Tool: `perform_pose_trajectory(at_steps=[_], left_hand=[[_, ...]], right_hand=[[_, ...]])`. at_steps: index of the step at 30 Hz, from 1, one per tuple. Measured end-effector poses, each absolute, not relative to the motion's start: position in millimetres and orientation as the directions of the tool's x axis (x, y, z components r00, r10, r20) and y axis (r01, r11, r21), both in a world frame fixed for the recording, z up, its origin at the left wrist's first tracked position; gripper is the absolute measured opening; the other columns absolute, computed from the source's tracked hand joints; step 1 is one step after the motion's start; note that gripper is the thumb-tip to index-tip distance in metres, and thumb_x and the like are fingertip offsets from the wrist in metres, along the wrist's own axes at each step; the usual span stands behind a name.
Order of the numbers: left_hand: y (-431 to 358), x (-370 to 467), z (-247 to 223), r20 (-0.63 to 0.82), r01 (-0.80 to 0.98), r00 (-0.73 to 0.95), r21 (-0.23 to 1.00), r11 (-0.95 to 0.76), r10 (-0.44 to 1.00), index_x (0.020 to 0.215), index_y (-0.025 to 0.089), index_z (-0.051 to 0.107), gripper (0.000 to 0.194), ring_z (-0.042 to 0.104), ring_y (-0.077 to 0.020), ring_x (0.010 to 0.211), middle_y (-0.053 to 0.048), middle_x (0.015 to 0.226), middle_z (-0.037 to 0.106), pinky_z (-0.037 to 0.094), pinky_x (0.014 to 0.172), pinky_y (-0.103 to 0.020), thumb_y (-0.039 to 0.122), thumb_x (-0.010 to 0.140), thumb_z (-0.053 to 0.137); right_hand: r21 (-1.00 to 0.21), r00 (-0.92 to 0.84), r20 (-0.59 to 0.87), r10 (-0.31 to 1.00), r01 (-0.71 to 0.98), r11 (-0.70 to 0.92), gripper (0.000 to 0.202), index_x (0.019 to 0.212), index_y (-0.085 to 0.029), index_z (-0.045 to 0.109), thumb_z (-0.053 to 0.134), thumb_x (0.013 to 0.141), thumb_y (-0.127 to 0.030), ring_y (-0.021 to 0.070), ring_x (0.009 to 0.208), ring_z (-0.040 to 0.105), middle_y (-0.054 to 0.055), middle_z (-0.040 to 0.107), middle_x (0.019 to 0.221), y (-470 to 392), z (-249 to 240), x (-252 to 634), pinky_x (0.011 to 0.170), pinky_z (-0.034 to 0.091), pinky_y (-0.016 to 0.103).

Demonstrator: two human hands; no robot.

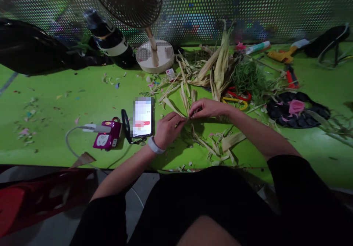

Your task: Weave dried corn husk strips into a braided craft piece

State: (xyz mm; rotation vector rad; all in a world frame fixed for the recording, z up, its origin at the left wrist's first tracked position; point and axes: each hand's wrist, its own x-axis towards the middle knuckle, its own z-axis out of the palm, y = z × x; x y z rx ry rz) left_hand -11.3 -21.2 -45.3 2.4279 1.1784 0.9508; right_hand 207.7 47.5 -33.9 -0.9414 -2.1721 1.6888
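Note:
My left hand (168, 129) and my right hand (205, 109) meet over the green table, fingertips pinched close together. Between them runs a dry corn husk strip (176, 110), gripped by both hands; its exact hold is partly hidden by the fingers. More loose husk strips (204, 143) lie under and just below the right hand. Beyond the hands stands a heap of dried corn husks (220, 67), pale and papery. A grey band sits on my left wrist.
Left of my hands lie a lit phone (143, 117) and a purple power adapter (107, 135) with a white cable. A fan (154, 60) and dark bottle (116, 47) stand behind. Rightward are scissors (237, 98), green strands (250, 77), a glue gun (282, 56) and a black tray (275, 110).

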Motion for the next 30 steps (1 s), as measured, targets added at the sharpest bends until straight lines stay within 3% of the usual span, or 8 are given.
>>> perform_pose_trajectory(at_steps=[5,9,12,16,20,23,26,30], left_hand=[[-19.1,-10.4,-45.4,0.402,0.539,0.475,0.57,-0.62,0.783,0.085,0.017,0.071,0.012,0.065,-0.0133,0.075,-0.005,0.083,0.071,0.051,0.068,-0.024,0.024,0.087,0.061],[-20.6,-13.6,-43.5,0.34,0.479,0.465,0.68,-0.555,0.817,0.086,0.017,0.071,0.013,0.066,-0.0136,0.075,-0.005,0.083,0.071,0.051,0.068,-0.024,0.025,0.086,0.061],[-23.3,-22.0,-43.4,0.227,0.509,0.395,0.753,-0.418,0.89,0.079,0.016,0.067,0.014,0.061,-0.0126,0.067,-0.003,0.075,0.067,0.046,0.06,-0.023,0.028,0.084,0.062],[-26.4,-31.9,-46.3,-0.047,0.493,0.263,0.865,-0.093,0.964,0.069,0.016,0.058,0.024,0.047,-0.0092,0.053,0.002,0.059,0.055,0.034,0.048,-0.022,0.036,0.082,0.064],[-27.6,-23.8,-40.4,-0.124,0.045,0.243,0.992,0.116,0.962,0.069,0.016,0.053,0.028,0.055,-0.0082,0.066,0.0,0.078,0.062,0.041,0.057,-0.019,0.036,0.075,0.072],[-26.3,-9.0,-28.3,-0.183,-0.338,0.247,0.904,0.262,0.952,0.069,0.015,0.05,0.035,0.061,-0.0075,0.071,-0.002,0.093,0.067,0.042,0.054,-0.016,0.035,0.068,0.08],[-22.8,4.6,-19.6,-0.24,-0.461,0.39,0.785,0.414,0.889,0.078,0.017,0.052,0.036,0.061,-0.0076,0.059,0.0,0.08,0.067,0.035,0.043,-0.014,0.037,0.067,0.08],[-18.4,15.0,-21.7,-0.219,-0.502,0.429,0.749,0.433,0.876,0.079,0.017,0.053,0.032,0.051,-0.004,0.044,0.004,0.064,0.063,0.036,0.042,-0.014,0.037,0.073,0.077]], right_hand=[[-0.821,-0.734,-0.105,0.671,0.445,0.359,0.014,0.084,-0.017,0.076,0.069,0.076,-0.027,0.0144,0.082,0.056,0.004,0.061,0.09,48.9,-17.7,211.9,0.077,0.043,0.029],[-0.729,-0.793,-0.158,0.589,0.496,0.472,0.015,0.085,-0.018,0.073,0.065,0.082,-0.03,0.0153,0.081,0.055,0.005,0.061,0.088,45.3,-6.0,217.0,0.075,0.04,0.029],[-0.712,-0.789,-0.218,0.574,0.531,0.46,0.017,0.084,-0.016,0.07,0.062,0.084,-0.032,0.0152,0.077,0.055,0.004,0.062,0.083,38.0,-9.2,227.4,0.071,0.038,0.029],[-0.768,-0.683,-0.233,0.692,0.566,0.3,0.017,0.079,-0.015,0.066,0.06,0.084,-0.031,0.0145,0.072,0.054,0.002,0.061,0.076,22.5,-19.2,240.8,0.069,0.039,0.028],[-0.951,-0.581,-0.128,0.804,0.301,0.066,0.021,0.075,-0.015,0.063,0.067,0.08,-0.036,0.013,0.08,0.056,0.004,0.061,0.091,6.8,-19.4,234.8,0.073,0.043,0.027],[-0.981,-0.534,-0.167,0.829,0.004,-0.195,0.024,0.072,-0.015,0.059,0.072,0.075,-0.035,0.0076,0.07,0.056,0.005,0.061,0.107,0.1,-19.6,219.5,0.058,0.041,0.021],[-0.888,-0.538,-0.211,0.816,-0.243,-0.39,0.028,0.073,-0.017,0.053,0.074,0.072,-0.036,0.0042,0.054,0.052,0.003,0.064,0.099,-0.8,-24.5,206.3,0.042,0.032,0.018],[-0.782,-0.55,-0.196,0.812,-0.411,-0.468,0.031,0.078,-0.02,0.049,0.075,0.071,-0.035,0.0034,0.04,0.043,-0.004,0.063,0.075,0.5,-27.2,200.7,0.035,0.027,0.017]])
